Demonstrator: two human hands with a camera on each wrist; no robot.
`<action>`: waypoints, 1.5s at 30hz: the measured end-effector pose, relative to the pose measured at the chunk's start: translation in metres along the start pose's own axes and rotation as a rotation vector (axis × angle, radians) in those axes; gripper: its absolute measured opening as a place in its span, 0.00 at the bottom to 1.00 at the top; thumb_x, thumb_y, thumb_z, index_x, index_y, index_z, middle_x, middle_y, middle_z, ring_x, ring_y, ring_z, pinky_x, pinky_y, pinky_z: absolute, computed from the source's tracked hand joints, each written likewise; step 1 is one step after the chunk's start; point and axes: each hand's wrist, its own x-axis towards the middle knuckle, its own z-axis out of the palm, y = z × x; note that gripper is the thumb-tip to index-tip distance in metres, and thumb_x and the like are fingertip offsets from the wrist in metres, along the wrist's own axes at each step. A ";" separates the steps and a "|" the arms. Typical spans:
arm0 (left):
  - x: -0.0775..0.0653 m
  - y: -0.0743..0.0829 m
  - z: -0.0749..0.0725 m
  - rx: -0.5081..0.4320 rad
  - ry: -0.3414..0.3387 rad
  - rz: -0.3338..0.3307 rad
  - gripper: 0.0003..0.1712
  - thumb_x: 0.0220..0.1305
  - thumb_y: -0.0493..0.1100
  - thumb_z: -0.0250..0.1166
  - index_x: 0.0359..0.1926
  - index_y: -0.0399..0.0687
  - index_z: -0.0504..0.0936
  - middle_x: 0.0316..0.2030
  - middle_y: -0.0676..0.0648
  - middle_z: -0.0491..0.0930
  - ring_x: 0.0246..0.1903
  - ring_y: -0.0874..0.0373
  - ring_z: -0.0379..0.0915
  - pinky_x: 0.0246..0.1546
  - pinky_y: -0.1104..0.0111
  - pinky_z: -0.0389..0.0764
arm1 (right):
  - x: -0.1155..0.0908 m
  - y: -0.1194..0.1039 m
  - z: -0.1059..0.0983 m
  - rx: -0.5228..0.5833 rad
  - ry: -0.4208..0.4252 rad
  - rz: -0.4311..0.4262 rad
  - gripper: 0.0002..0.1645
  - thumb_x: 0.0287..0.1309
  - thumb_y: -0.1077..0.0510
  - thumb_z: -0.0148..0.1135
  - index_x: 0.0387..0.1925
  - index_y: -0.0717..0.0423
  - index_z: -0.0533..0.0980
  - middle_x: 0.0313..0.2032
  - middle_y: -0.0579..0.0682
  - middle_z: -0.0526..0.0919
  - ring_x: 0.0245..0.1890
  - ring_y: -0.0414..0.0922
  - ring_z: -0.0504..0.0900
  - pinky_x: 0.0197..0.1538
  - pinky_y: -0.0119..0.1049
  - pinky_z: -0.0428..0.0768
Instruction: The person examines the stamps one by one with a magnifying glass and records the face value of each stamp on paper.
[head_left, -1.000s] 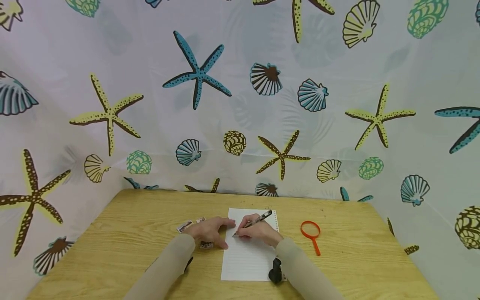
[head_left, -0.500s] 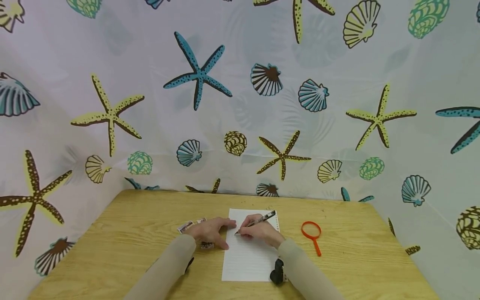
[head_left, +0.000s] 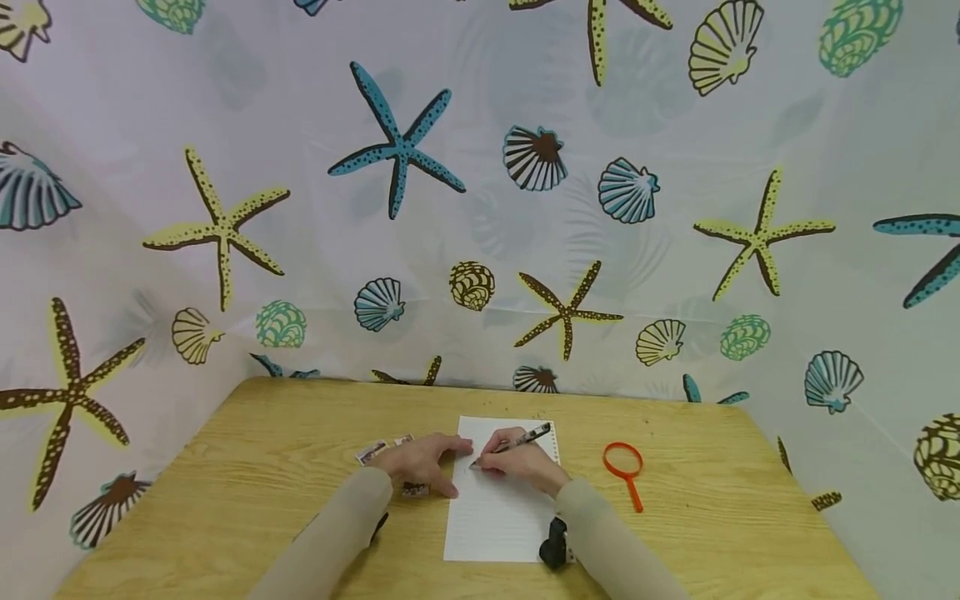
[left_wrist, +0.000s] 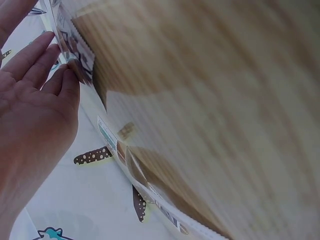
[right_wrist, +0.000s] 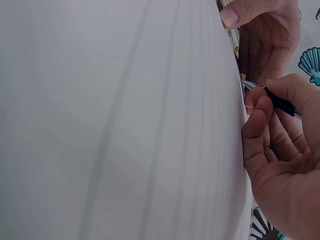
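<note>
On the wooden table a sheet of lined white paper (head_left: 495,527) lies with its punched edge to the right. My right hand (head_left: 525,462) pinches a dark-gripped pen (head_left: 534,433), its tip at the paper in the upper left part of the sheet. In the right wrist view the pen (right_wrist: 281,102) sits between thumb and fingers, pointing at the sheet. My left hand (head_left: 416,461) rests with spread fingers at the paper's left edge. Small printed, stamp-like pieces (head_left: 371,452) lie around and partly beneath it; the left wrist view shows one such piece (left_wrist: 75,50) by the fingertips.
A red magnifying glass (head_left: 629,477) lies to the right of the paper. The wooden table (head_left: 720,500) ends at a white curtain (head_left: 480,225) printed with starfish and shells, which also hangs at both sides. A black device (head_left: 555,546) sits at the right wrist, over the sheet's lower right corner.
The right hand and pen have shifted slightly to the right along the paper since a second ago. The left hand has stayed in place on the sheet's edge.
</note>
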 end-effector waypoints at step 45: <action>0.001 -0.001 0.001 0.033 0.016 -0.019 0.41 0.49 0.40 0.78 0.66 0.52 0.74 0.72 0.49 0.63 0.75 0.44 0.49 0.73 0.45 0.51 | 0.004 0.012 -0.006 -0.004 -0.008 0.015 0.05 0.56 0.61 0.67 0.29 0.58 0.79 0.23 0.43 0.81 0.21 0.37 0.73 0.27 0.27 0.71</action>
